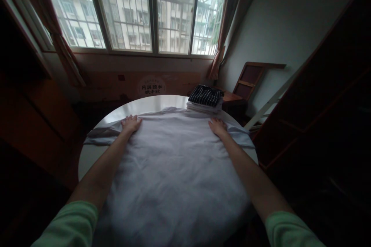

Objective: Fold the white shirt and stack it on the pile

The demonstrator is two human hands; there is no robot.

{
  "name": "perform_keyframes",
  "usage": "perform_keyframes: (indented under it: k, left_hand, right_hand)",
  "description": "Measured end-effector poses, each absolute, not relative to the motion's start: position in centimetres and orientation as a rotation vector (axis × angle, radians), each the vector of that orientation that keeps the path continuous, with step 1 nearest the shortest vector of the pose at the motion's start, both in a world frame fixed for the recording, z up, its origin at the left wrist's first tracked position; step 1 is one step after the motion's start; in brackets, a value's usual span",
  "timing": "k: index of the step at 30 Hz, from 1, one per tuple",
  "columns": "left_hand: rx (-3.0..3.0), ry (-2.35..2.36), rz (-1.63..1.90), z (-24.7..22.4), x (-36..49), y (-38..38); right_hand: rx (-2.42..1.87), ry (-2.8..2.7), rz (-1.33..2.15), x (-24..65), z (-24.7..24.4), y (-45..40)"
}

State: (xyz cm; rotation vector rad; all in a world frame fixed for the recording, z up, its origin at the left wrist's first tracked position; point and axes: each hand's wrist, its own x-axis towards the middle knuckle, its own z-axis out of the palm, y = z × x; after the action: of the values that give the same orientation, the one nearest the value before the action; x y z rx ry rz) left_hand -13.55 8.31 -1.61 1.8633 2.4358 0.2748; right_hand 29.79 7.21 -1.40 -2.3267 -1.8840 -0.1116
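A white shirt [174, 162] lies spread over the round white table [136, 105], its sleeves out to both sides and its near end reaching the table's front. My left hand [131, 123] rests flat on it at the left shoulder, fingers stretched out. On the opposite shoulder lies my right hand [218, 126], also flat with fingers apart. Just beyond the right hand sits a stack of folded white clothes [199, 107], topped by a folded black garment with white stripes [205, 95].
Behind the table, a printed panel [179, 81] stands under the barred window [174, 15]. A wooden chair [249, 79] and a small wooden table [232, 96] are at the back right. Dark furniture flanks both sides; a white slanted frame [269, 102] leans at right.
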Motion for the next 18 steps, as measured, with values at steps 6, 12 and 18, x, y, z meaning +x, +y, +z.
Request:
perform_keyframes:
  k: [6, 12, 18]
  left_hand:
    - [1.893, 2.442, 0.2, -1.3, -13.4, 8.2]
    - [1.965, 2.453, 0.106, 1.9, -11.3, 10.3]
    - [2.016, 2.159, 0.295, 3.1, -6.1, 14.9]
  right_hand:
    - [-2.343, -1.995, -0.102, 29.7, 0.0, 6.7]
    - [-2.437, -1.986, -0.048, 29.1, 3.9, 8.3]
    - [-2.201, -1.977, -0.068, 24.7, 5.1, 12.5]
